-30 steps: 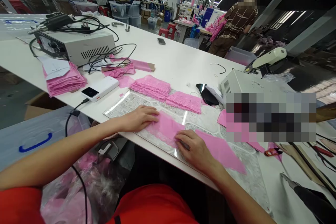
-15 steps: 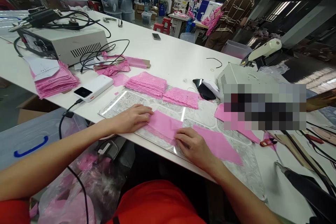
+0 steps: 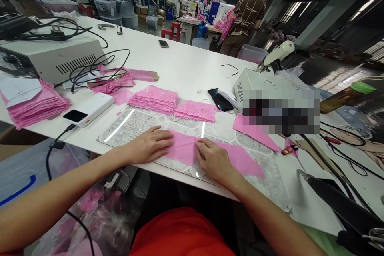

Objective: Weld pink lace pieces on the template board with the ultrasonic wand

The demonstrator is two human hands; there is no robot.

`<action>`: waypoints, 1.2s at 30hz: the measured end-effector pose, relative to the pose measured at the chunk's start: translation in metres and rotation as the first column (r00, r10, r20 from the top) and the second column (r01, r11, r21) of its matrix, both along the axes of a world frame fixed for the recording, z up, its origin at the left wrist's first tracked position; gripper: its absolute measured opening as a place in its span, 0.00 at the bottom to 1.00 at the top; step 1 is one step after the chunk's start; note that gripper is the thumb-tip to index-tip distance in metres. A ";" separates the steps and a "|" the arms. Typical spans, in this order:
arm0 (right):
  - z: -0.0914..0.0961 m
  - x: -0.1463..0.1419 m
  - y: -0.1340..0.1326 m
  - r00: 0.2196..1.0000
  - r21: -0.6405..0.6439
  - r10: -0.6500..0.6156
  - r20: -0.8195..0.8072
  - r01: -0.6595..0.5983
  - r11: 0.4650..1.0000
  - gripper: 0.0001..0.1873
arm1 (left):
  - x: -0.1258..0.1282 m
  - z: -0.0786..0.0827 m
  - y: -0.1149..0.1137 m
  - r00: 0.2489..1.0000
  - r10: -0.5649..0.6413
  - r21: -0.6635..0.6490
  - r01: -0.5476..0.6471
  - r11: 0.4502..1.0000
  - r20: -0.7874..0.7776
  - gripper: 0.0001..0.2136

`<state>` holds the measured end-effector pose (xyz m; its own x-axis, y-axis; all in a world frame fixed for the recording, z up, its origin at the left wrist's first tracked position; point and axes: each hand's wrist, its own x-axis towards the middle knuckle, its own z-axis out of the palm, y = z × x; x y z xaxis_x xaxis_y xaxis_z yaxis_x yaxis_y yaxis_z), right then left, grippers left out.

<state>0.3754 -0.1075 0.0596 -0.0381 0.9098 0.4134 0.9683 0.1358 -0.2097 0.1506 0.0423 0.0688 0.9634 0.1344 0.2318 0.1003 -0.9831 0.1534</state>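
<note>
Your left hand (image 3: 151,145) lay flat, fingers slightly spread, on the left end of a thin pink fabric piece (image 3: 182,149), which rested on a glossy grey-patterned board (image 3: 144,122) atop the white surface (image 3: 186,62). Your right hand (image 3: 212,159) was curled at the piece's other end; whether it pinched the edge could not be told.

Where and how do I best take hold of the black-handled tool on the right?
Probably by the thick black handle, from above and the right, well behind the slim metal tip. The tip points toward the patterned mat, while the handle slants back to the right, offering the wider grip. The right hand is nearer, though it touches pink fabric.
</note>
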 end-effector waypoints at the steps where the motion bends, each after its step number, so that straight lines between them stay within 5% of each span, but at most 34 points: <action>1: 0.002 0.005 -0.003 0.999 0.000 -0.050 -0.006 0.050 0.999 0.11 | -0.002 -0.001 0.001 1.000 0.003 0.008 -0.003 1.000 0.006 0.15; 7: 0.015 0.065 -0.052 0.945 0.056 -0.239 -0.225 0.257 0.965 0.10 | 0.003 -0.001 0.000 0.992 -0.059 0.064 0.053 0.997 0.110 0.14; 16: -0.004 0.117 -0.133 0.905 0.126 -0.358 -0.228 0.392 0.911 0.12 | 0.092 -0.004 -0.047 0.955 -0.274 0.022 0.273 0.962 0.114 0.19; 26: -0.020 0.125 -0.145 0.923 0.145 -0.335 -0.189 0.364 0.920 0.22 | 0.169 -0.007 -0.056 0.908 -0.413 0.006 0.414 0.910 -0.068 0.21; 36: -0.020 0.121 -0.146 0.895 0.138 -0.415 -0.167 0.438 0.888 0.23 | 0.181 -0.009 -0.053 0.879 -0.459 -0.008 0.462 0.887 -0.129 0.22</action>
<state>0.4964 -0.2540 0.0396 0.4018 0.7426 0.5358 0.9065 -0.2394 -0.3479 0.3318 -0.0110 0.0600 0.9365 -0.3350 0.1041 -0.3476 -0.9260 0.1471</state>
